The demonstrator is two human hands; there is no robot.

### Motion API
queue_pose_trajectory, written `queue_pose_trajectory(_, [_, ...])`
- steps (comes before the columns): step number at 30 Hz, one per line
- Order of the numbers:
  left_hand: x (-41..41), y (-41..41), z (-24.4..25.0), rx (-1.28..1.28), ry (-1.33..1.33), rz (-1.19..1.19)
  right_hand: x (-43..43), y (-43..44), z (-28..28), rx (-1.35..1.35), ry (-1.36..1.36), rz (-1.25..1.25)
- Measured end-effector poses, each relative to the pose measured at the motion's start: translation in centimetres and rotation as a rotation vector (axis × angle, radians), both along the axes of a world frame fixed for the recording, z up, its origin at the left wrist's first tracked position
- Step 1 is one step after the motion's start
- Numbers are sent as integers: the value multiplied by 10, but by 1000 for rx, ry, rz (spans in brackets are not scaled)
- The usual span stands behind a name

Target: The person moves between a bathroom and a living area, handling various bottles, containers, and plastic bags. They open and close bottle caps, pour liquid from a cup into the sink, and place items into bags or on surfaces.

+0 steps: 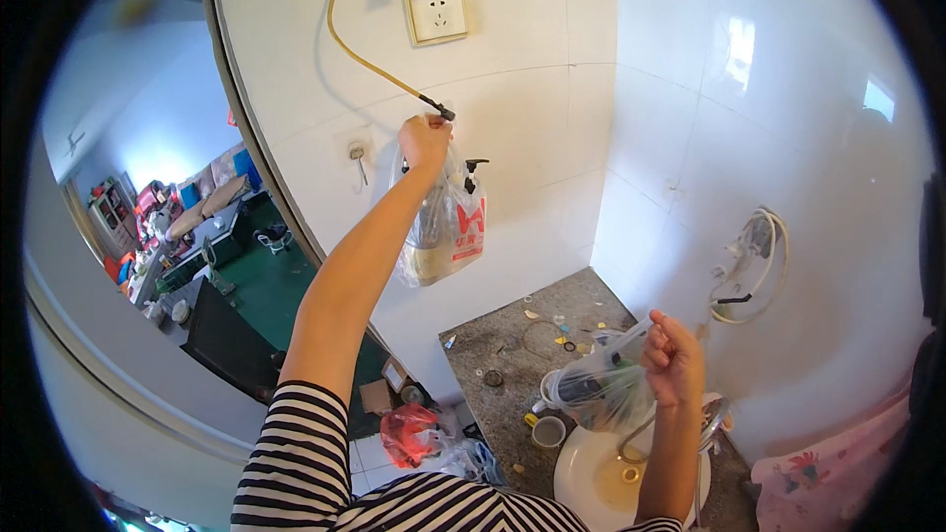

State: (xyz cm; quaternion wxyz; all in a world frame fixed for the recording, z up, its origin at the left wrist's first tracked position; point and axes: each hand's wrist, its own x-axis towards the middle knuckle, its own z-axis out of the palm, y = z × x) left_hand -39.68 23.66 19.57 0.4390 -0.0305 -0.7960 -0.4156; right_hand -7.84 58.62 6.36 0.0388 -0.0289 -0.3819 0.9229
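Note:
My left hand is raised at the tiled wall, closed on the top of a plastic bag with red print, beside the black end of a yellow cable. Bottles are inside the bag, and a black pump top sticks out of it. Lower right, my right hand grips the handle of a clear plastic bag, which holds dark and greenish things and is over the stone counter. Just left of that bag stands a mug with a yellow handle.
A white washbasin with a metal faucet sits below my right hand. Small scraps lie about the counter. A wall socket, a hook and a coiled white cable are on the walls. A red bag lies on the floor.

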Motion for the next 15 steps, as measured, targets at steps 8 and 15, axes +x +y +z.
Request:
queue_pose_trajectory(8, [-38, -14, 17, -178, 97, 138, -8, 0, -12, -15, -1, 33])
queue_pose_trajectory(15, [-41, -28, 31, -211, -130, 158, -4, 8, -4, -15, -9, 13])
